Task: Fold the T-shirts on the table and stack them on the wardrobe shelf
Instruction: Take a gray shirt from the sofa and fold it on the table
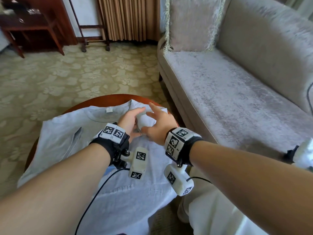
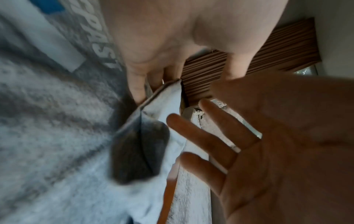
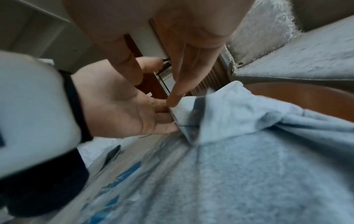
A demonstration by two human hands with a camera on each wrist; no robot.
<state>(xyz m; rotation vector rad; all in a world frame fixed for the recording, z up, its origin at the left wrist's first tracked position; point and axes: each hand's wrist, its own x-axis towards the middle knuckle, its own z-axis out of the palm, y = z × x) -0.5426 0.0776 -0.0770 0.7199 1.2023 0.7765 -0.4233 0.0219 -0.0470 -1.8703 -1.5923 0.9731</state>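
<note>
A pale grey T-shirt lies spread, neck away from me, on a round wooden table. Its right sleeve is bunched up between my two hands. My left hand stands at the sleeve's left with straight fingers touching the hem, thumb held apart. My right hand hovers on the sleeve's right with fingers spread; one fingertip touches the sleeve edge. The left palm faces it. Neither hand is closed round the cloth.
A grey velvet sofa with a fringed cushion stands close on the right. Dark wooden furniture and a curtain are at the back across patterned carpet. A black cable trails over the shirt.
</note>
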